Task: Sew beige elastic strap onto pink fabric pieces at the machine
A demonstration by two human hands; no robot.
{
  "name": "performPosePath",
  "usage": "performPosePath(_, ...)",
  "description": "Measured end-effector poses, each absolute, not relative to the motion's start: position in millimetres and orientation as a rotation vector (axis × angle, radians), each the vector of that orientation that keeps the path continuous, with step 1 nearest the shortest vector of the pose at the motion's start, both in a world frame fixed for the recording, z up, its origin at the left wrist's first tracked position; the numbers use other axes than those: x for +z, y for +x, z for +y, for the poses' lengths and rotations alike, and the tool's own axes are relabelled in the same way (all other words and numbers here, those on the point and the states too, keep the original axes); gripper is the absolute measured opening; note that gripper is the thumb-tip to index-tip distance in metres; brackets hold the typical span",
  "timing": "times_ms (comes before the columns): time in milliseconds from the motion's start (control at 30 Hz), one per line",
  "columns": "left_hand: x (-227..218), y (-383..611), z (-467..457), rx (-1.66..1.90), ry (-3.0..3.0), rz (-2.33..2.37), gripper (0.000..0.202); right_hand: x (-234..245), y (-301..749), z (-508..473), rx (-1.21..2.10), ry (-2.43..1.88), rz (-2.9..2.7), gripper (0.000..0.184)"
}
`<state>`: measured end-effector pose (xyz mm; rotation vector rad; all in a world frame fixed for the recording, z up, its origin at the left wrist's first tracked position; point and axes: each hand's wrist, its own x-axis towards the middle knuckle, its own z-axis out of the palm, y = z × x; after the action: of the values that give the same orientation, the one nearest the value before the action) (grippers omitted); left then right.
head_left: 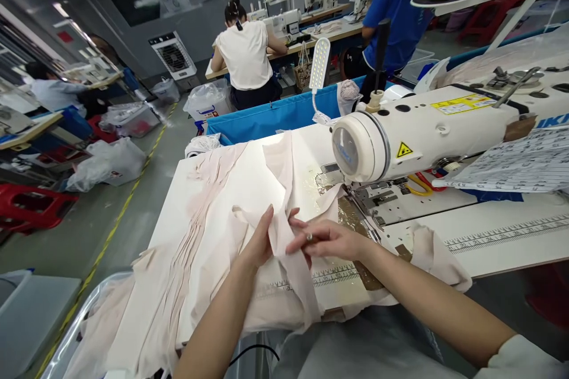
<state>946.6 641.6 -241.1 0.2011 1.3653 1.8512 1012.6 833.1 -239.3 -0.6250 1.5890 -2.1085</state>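
Observation:
A pale pink fabric strip [280,228] runs through my hands above the white sewing table. Its upper end lies toward the back of the table, and the lower part hangs over the front edge. My left hand [260,240] grips the strip from the left, thumb up. From the right, my right hand [329,240], with a ring on one finger, holds the same strip between its fingers; part of the grip is hidden by cloth. Another piece of pink cloth [331,204] reaches the sewing machine's [364,145] needle area. Layered pink pieces [191,249] lie to the left.
A lit lamp [319,65] stands behind the machine head. Yellow-handled scissors [420,183] lie under the machine arm. A printed ruler [507,231] runs along the table. Blue cloth [253,121] borders the back. Two people sit at machines farther off, and a plastic bin [89,302] stands at lower left.

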Motion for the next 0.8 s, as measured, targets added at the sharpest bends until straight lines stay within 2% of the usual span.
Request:
performPosePath(133,-235.1,944.8,642.9,2.016,0.144,1.523,0.045,-236.0,1014.3,834.4,-1.673,-0.762,1.597,0.042)
performPosePath(233,-233.1,940.6,636.6,2.029,0.135,1.671,0.034,-237.3,1013.7,833.8,-1.530,-0.771,1.647,0.040)
performPosePath(467,-234.7,939.1,627.0,1.977,0.231,1.738,0.037,-244.1,1012.8,830.6,-1.491,-0.652,1.681,0.042)
performPosePath(800,-236.6,938.5,626.7,1.968,0.365,1.741,0.058,-248.6,1011.4,831.0,-1.466,-0.652,1.642,0.039)
